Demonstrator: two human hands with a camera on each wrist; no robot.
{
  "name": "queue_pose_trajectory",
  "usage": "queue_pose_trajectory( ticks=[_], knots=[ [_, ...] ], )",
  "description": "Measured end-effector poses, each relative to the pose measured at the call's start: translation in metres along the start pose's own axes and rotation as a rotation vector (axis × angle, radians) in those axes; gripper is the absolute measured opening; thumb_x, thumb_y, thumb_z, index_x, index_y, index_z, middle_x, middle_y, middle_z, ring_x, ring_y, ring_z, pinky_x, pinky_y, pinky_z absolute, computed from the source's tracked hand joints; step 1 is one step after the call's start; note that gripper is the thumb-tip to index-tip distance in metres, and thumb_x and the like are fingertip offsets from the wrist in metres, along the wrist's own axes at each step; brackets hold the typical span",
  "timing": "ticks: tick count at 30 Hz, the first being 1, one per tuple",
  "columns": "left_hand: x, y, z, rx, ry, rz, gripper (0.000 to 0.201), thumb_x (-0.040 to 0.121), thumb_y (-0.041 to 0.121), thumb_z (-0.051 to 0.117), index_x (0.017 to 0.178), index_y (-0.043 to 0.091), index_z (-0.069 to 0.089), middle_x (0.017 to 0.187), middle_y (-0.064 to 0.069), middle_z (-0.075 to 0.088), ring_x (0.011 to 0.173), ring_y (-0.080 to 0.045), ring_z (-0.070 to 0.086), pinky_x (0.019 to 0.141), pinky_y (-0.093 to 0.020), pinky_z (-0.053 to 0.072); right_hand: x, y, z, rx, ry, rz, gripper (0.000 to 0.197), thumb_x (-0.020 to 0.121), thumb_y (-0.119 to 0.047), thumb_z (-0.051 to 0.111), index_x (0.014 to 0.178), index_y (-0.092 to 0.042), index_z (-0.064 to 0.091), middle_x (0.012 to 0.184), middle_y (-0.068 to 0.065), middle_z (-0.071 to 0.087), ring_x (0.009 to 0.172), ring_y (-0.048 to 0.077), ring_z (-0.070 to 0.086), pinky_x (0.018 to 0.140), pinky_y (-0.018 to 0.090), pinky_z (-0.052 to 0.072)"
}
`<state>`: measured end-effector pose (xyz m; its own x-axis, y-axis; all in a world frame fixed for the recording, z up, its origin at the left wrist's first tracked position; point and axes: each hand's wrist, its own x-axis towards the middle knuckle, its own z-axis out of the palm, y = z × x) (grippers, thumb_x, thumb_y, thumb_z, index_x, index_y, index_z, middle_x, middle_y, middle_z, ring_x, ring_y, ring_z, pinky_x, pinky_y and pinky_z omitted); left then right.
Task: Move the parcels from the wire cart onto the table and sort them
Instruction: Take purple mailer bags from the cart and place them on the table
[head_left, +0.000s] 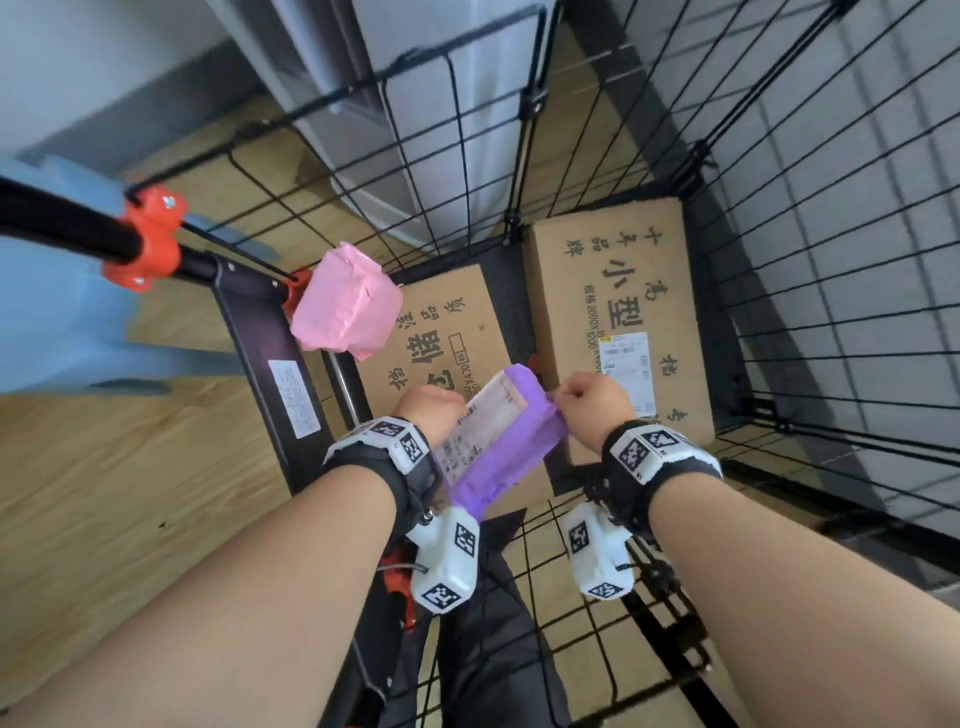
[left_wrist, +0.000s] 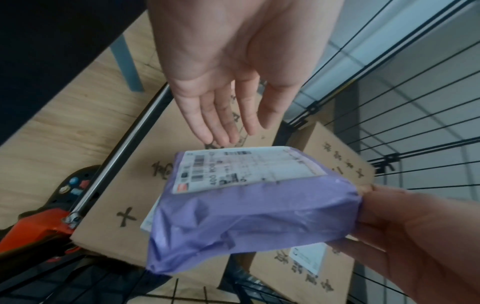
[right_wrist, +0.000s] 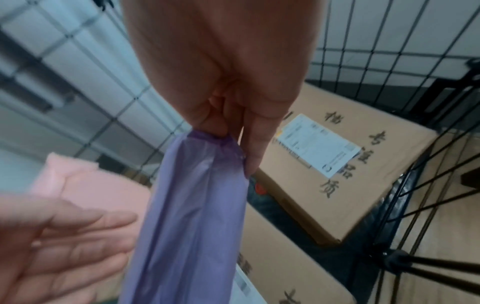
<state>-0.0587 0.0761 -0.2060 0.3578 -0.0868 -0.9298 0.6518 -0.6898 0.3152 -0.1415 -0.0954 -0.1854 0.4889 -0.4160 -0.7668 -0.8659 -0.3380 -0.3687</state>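
Your right hand (head_left: 592, 400) pinches one end of the purple parcel (head_left: 511, 447), fingers and thumb bunching the thin mailer film there, and holds it up inside the wire cart (head_left: 810, 260) above the two cardboard boxes. Your left hand (head_left: 428, 415) is flat-fingered and gripping nothing; the left wrist view shows its straight fingers (left_wrist: 221, 115) just beside the label edge, with a gap, while the head view makes it look like it touches. Can't settle contact. Risk: the whole parcel hangs from that one pinch of slick film, so the film could slip or stretch and the parcel drop back onto the left box (head_left: 441, 332) or the right box (head_left: 623, 291). Likely fix is getting your left hand under it before lifting clear. The cart walls are high and close, so a swinging parcel could snag a wire on the way out. The pink parcel (head_left: 345, 306) sits at the cart's rim by the orange clamp (head_left: 150, 239); whether it rests on the frame or is wedged, can't tell, and a bump could knock it off. Hidden: the surface for sorting isn't clearly in view, the parcel's underside and contents are unseen, the shipping label (left_wrist: 249, 168) is blurred, and the boxes' near edges are covered by your wrists.
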Motion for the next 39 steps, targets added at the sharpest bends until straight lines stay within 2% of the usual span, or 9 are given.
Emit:
queue_pose_trajectory(
  ticks=[3, 8, 11, 14, 18, 25, 32, 36, 39],
  knots=[
    [-0.031, 0.035, -0.009, 0.072, 0.023, 0.094, 0.017, 0.077, 0.015, 0.065, 0.061, 0.02, 0.067, 0.075, -0.008, 0.064, 0.087, -0.024, 0.058, 0.093, -0.041, 0.052, -0.022, -0.011, -0.04, 0.21, 0.124, 0.006, 0.022, 0.089, -0.005, 0.048, 0.076, -0.002, 0.065, 0.09, 0.017, 0.069, 0.087, 0.035, 0.062, 0.079, 0.039, 0.054],
    [-0.103, 0.094, -0.033, 0.083, 0.103, 0.243, 0.015, 0.085, 0.025, 0.064, 0.073, 0.015, 0.062, 0.08, -0.008, 0.056, 0.077, -0.021, 0.049, 0.07, -0.028, 0.041, -0.076, -0.031, -0.104, 0.547, 0.265, 0.07, 0.036, 0.08, 0.001, 0.044, 0.052, -0.017, 0.059, 0.065, 0.011, 0.061, 0.077, 0.036, 0.063, 0.081, 0.057, 0.055],
    [-0.135, 0.122, -0.037, 0.012, 0.089, 0.28, 0.065, 0.066, 0.065, 0.066, 0.09, 0.005, 0.071, 0.083, -0.015, 0.067, 0.082, -0.031, 0.065, 0.081, -0.036, 0.053, -0.118, -0.052, -0.142, 0.672, 0.36, 0.019, 0.036, 0.079, 0.003, 0.044, 0.053, -0.016, 0.059, 0.062, 0.01, 0.059, 0.073, 0.032, 0.061, 0.08, 0.058, 0.055],
    [-0.162, 0.146, -0.036, -0.123, -0.004, 0.331, 0.087, 0.048, 0.072, 0.073, 0.104, 0.005, 0.069, 0.102, -0.017, 0.071, 0.095, -0.035, 0.069, 0.09, -0.052, 0.053, -0.161, -0.071, -0.173, 0.767, 0.469, -0.042, 0.037, 0.077, 0.0, 0.043, 0.05, -0.016, 0.062, 0.061, 0.007, 0.06, 0.071, 0.028, 0.058, 0.08, 0.056, 0.055],
    [-0.252, 0.164, -0.033, -0.19, -0.204, 0.357, 0.063, 0.074, 0.058, 0.07, 0.121, 0.018, 0.056, 0.116, -0.011, 0.065, 0.094, -0.028, 0.069, 0.075, -0.042, 0.058, -0.219, -0.078, -0.191, 0.868, 0.535, -0.087, 0.04, 0.08, -0.005, 0.047, 0.051, -0.024, 0.069, 0.071, 0.006, 0.069, 0.08, 0.031, 0.065, 0.082, 0.056, 0.055],
    [-0.332, 0.173, -0.019, -0.258, -0.369, 0.59, 0.032, 0.084, 0.023, 0.069, 0.113, 0.014, 0.063, 0.105, -0.013, 0.069, 0.095, -0.029, 0.064, 0.085, -0.045, 0.055, -0.327, -0.062, -0.203, 0.839, 0.631, -0.127, 0.034, 0.074, 0.003, 0.052, 0.05, -0.018, 0.062, 0.07, 0.006, 0.069, 0.08, 0.03, 0.068, 0.083, 0.052, 0.056],
    [-0.397, 0.189, 0.04, -0.036, -0.43, 0.782, 0.097, 0.029, 0.038, 0.093, 0.116, 0.01, 0.062, 0.108, -0.015, 0.07, 0.097, -0.034, 0.068, 0.072, -0.039, 0.057, -0.431, -0.007, -0.229, 0.726, 0.948, -0.132, 0.017, 0.083, -0.009, 0.054, 0.094, -0.018, 0.062, 0.093, -0.001, 0.066, 0.087, 0.017, 0.061, 0.074, 0.026, 0.048],
    [-0.458, 0.181, 0.095, 0.071, -0.596, 0.794, 0.093, 0.04, 0.033, 0.092, 0.122, 0.008, 0.055, 0.106, -0.015, 0.071, 0.09, -0.03, 0.071, 0.073, -0.039, 0.059, -0.474, 0.034, -0.247, 0.739, 0.883, -0.158, 0.043, 0.085, -0.038, 0.067, 0.122, -0.019, 0.053, 0.115, 0.0, 0.061, 0.101, 0.016, 0.063, 0.084, 0.03, 0.054],
    [-0.498, 0.17, 0.143, 0.109, -0.69, 0.824, 0.065, 0.062, 0.021, 0.085, 0.119, 0.001, 0.06, 0.1, -0.018, 0.072, 0.078, -0.028, 0.07, 0.067, -0.034, 0.058, -0.497, 0.063, -0.256, 0.768, 0.846, -0.16, 0.051, 0.082, -0.042, 0.07, 0.124, -0.021, 0.051, 0.11, -0.004, 0.062, 0.094, 0.011, 0.064, 0.073, 0.022, 0.054]
  ],
)
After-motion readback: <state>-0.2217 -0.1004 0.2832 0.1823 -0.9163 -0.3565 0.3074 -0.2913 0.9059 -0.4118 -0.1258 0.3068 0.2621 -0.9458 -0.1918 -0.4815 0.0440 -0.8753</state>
